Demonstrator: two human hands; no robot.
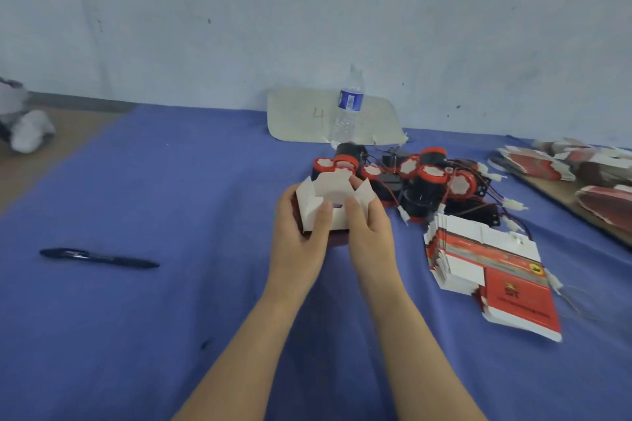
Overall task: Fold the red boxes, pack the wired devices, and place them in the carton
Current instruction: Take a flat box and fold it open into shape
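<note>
A red box, white inside, stands opened up with its flaps raised in the middle of the blue cloth. My left hand grips its left side, thumb over the near wall. My right hand grips its right side, thumb on the near wall too. Behind the box lies a heap of black and red wired devices with red and black leads and white plugs. To the right sits a stack of flat red boxes. No carton is in view.
A dark pen lies on the blue cloth at the left. A clear water bottle stands at the back before a pale card. More flat red boxes lie on a board at the far right. A grey bundle sits far left.
</note>
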